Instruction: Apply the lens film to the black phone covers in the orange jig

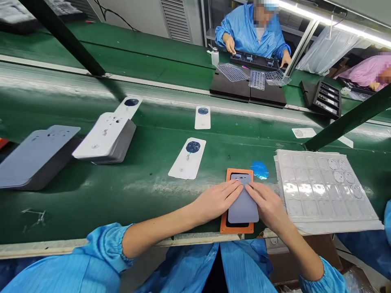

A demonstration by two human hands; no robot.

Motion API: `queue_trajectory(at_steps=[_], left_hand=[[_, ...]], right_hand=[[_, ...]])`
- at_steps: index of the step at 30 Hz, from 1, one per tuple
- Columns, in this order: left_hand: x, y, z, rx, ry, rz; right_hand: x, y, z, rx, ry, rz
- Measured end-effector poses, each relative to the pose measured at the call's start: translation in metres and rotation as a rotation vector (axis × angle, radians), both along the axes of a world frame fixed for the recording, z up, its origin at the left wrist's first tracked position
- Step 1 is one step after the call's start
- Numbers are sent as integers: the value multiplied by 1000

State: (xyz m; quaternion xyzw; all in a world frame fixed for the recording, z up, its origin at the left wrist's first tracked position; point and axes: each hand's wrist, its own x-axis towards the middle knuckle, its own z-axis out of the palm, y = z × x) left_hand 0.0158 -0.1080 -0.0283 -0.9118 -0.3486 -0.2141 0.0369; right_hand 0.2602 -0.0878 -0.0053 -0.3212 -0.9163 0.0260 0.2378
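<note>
A grey phone back panel with small holes near its far end lies over an orange-framed fixture, slightly skewed to it. My left hand reaches in from the left, its fingers closed together on the panel's upper part. From the other side my right hand grips the panel, fingertips almost meeting those of the left. The fingertips hide part of the panel near its holes. Just beyond the fixture lies a round blue film piece. A white panel with a dark round patch rests to the left.
Stacks of white panels and grey panels stand at left. A clear compartment tray holding several ring-shaped pieces is at right. Green posts rise from the bench. Across it, a co-worker in blue handles a black tray.
</note>
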Motion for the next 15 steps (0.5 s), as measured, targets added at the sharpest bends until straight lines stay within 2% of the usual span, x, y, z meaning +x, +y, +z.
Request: queue_trajectory(at_steps=[2,5,15], left_hand=[[4,0,-7,16,40,-2],[4,1,-11,5,45,7],[-1,6,-14,-42,93,64]], right_hand=[[-3,-1,-10,94,-37,9],[-4,4,-19,127,-53,10],[-4,15,-22,90,-126,52]])
